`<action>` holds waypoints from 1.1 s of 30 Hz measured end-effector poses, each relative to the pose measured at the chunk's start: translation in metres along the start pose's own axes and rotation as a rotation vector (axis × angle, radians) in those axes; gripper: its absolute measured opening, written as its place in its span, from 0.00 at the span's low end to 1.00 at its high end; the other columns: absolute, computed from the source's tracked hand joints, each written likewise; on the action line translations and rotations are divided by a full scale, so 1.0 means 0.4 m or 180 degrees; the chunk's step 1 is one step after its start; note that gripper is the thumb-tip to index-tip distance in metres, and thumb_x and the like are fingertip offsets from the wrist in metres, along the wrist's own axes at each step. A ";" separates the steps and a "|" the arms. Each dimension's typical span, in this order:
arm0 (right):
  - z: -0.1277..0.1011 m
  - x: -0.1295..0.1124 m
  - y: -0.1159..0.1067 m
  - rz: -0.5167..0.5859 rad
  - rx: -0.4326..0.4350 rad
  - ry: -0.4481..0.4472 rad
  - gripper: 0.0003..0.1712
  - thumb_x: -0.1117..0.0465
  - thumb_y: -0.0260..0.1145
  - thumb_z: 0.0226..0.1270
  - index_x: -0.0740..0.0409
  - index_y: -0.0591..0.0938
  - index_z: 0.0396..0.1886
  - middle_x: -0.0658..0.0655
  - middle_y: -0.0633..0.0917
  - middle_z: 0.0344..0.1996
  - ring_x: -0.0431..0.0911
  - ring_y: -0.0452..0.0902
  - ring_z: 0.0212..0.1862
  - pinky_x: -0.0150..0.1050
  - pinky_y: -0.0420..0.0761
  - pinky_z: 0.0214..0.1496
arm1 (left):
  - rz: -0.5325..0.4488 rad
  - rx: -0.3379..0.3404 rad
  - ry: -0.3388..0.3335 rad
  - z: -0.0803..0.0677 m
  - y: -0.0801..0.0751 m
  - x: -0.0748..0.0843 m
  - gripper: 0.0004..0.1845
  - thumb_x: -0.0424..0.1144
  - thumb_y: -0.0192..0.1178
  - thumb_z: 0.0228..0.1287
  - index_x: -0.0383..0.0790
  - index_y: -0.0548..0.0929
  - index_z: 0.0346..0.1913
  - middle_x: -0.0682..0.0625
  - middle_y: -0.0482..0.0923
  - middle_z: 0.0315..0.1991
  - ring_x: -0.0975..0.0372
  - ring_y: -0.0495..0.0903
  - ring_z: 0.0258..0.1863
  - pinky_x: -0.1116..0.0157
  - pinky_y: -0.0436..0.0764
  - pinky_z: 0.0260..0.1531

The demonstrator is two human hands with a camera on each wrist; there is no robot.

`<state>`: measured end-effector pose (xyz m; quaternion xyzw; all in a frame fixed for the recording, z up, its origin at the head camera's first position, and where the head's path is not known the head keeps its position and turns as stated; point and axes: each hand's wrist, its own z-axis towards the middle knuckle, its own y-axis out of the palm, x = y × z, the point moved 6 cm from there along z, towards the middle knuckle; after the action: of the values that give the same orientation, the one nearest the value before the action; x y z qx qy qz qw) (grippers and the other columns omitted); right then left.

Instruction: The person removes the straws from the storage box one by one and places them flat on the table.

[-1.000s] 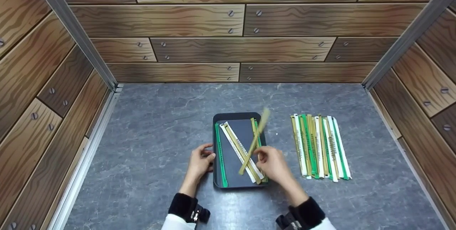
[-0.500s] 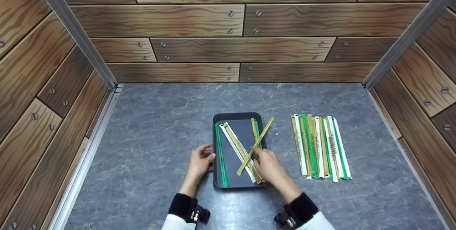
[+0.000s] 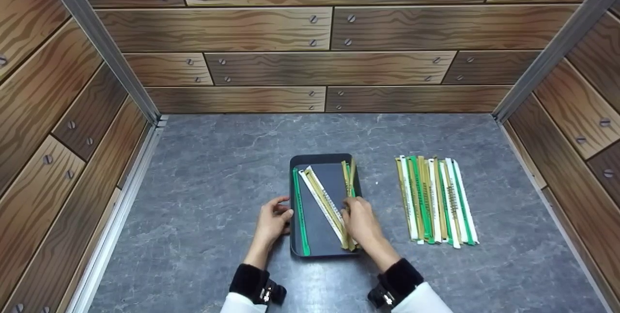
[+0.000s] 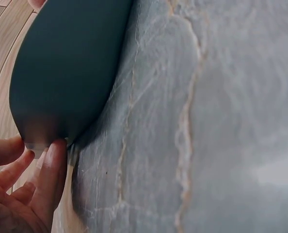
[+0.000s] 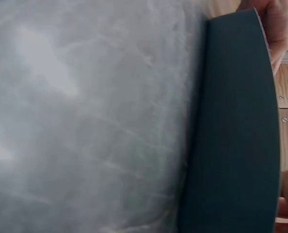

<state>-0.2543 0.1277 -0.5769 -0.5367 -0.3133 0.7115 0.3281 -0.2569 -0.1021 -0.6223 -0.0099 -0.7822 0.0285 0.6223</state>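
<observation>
Since the earlier frames, the gold stick (image 3: 350,177) that lay tilted across the tray has swung upright and now lies along the right side of the dark tray (image 3: 320,159), just beside the other gold and green sticks there. Right hand (image 3: 362,223) rests over the lower right part of the tray, fingers bent onto the lower ends of the sticks; whether they pinch the gold stick or only press on it cannot be told. Left hand (image 3: 272,221) grips the tray's left rim, thumb on top and fingers curled at the edge; the left wrist view shows fingertips (image 4: 49,165) touching the tray wall. A green stick (image 3: 300,211) lies along the tray's left wall, and a white stick (image 3: 320,201) runs diagonally across the floor. A row of sticks (image 3: 436,199) lies on the grey table (image 3: 218,167), right of centre in the frame, well apart from the tray.
</observation>
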 end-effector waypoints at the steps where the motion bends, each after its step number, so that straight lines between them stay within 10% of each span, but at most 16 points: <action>1: -0.001 0.003 -0.008 0.0056 0.0070 0.0014 0.09 0.71 0.68 0.58 0.67 0.85 0.40 0.61 0.84 0.34 0.54 0.82 0.37 0.47 0.83 0.38 | -0.0003 -0.0002 -0.0007 0.000 0.000 0.000 0.22 0.24 0.59 0.66 0.30 0.75 0.63 0.38 0.76 0.43 0.57 0.81 0.30 0.61 0.84 0.21; 13: -0.034 0.124 -0.168 0.0369 0.0424 0.0533 0.32 0.71 0.68 0.62 0.56 0.75 0.66 0.60 0.86 0.32 0.49 0.82 0.27 0.39 0.81 0.22 | -0.0102 -0.0031 0.0088 0.001 -0.001 0.000 0.21 0.23 0.58 0.65 0.27 0.74 0.61 0.37 0.77 0.41 0.57 0.82 0.28 0.61 0.84 0.21; 20: -0.057 0.232 -0.255 0.0064 0.0726 0.0957 0.14 0.65 0.65 0.67 0.64 0.84 0.50 0.62 0.87 0.35 0.56 0.84 0.34 0.53 0.81 0.33 | -0.0111 -0.0025 0.0026 0.002 0.001 -0.004 0.22 0.23 0.58 0.65 0.28 0.74 0.62 0.36 0.77 0.43 0.56 0.82 0.29 0.60 0.85 0.22; 33: -0.093 0.428 -0.340 -0.0294 0.0532 0.1964 0.20 0.56 0.57 0.70 0.61 0.82 0.55 0.64 0.86 0.40 0.61 0.81 0.35 0.47 0.73 0.20 | 0.0034 -0.0034 -0.0017 0.000 -0.002 -0.001 0.22 0.26 0.59 0.67 0.32 0.75 0.63 0.37 0.78 0.45 0.56 0.82 0.32 0.61 0.84 0.22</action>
<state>-0.2364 0.3485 -0.5725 -0.6835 -0.1635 0.5228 0.4825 -0.2568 -0.1028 -0.6225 -0.0173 -0.7840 0.0277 0.6200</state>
